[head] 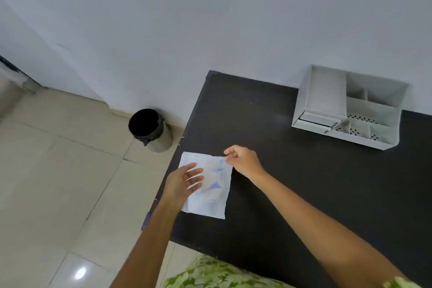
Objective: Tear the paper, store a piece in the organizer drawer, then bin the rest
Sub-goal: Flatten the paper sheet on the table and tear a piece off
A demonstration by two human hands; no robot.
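A white sheet of paper [215, 196] with blue printed marks lies flat near the left edge of the black table [292, 182]. My left hand [181, 182] hovers over the sheet's left side, fingers spread. At the sheet's far right corner my right hand [243, 159] has its fingers curled and pinching the paper's edge. The white desk organizer [346, 105] stands at the table's far right against the wall; its low drawer [313, 121] on the left side looks slightly pulled out. On the floor left of the table stands a round bin [149, 128] with a black liner.
A white wall runs behind the table and bin. Beige floor tiles [70, 170] fill the left. My green patterned clothing [222, 273] shows at the bottom edge. The organizer's upper compartments hold nothing that I can see.
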